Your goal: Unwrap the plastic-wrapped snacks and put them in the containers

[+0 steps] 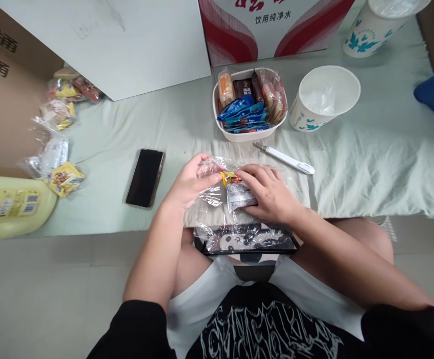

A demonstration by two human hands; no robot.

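A small snack packet (238, 194), yellow at one end with printed silver below, lies on clear plastic film (210, 198) at the front edge of the cloth-covered surface. My right hand (267, 192) is closed over the packet's right side. To the left, my left hand (190, 183) grips the clear film, its thumb reaching the packet's yellow corner. The film spreads around the packet and hangs over the front edge. A white utility knife (286, 158) with its blade out lies just beyond my right hand.
Behind my hands stands a white tub (244, 135) of wrapped snacks. Paper cups (309, 117) are at the right, a phone (145, 178) at the left. Wrapped snacks (65, 178) and a yellow jug (18, 204) lie far left. Large boxes (157, 45) line the back.
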